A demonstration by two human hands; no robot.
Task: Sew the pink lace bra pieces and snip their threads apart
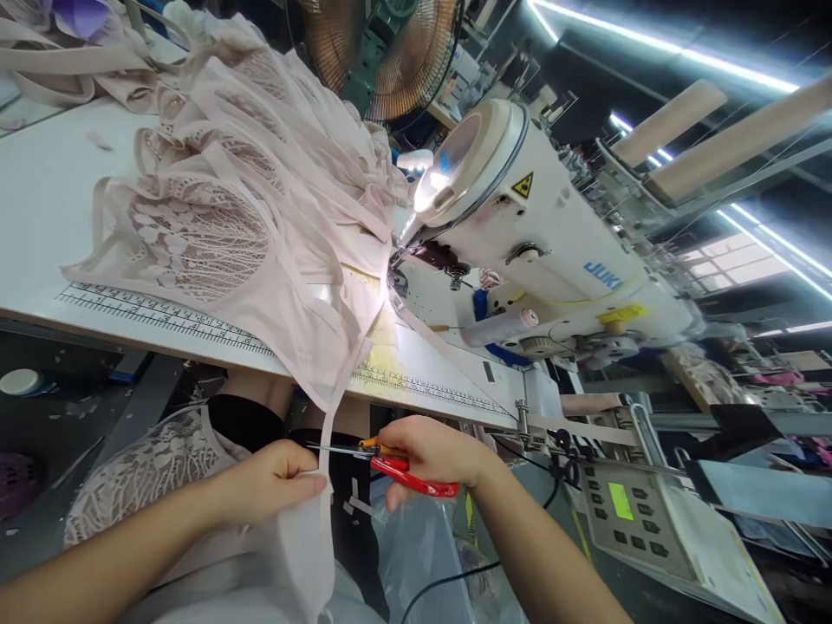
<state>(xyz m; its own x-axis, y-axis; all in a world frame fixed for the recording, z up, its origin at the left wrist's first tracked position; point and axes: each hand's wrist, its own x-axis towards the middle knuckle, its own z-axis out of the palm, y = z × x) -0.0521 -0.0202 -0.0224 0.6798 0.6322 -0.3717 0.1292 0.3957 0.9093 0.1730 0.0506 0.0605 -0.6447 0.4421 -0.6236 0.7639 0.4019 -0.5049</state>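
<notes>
My left hand (pixel 276 479) is closed, pinching a pale pink fabric strap (pixel 327 433) that hangs down from the table edge. My right hand (pixel 432 451) is closed around red-handled thread snips (pixel 406 473), whose blades point left and touch the strap just above my left fingers. The strap runs up to a pile of pale pink lace garments (pixel 240 191) on the white sewing table (pixel 45 199). A white JUKI sewing machine (pixel 539 243) stands to the right of the pile, its lamp lit over the needle area.
A printed ruler (pixel 162 314) runs along the table's front edge. More lace fabric (pixel 149 468) lies in my lap. A control panel (pixel 627 511) with a green display sits at lower right. A fan (pixel 390 52) stands behind the pile. A clear plastic bag (pixel 416 555) hangs below.
</notes>
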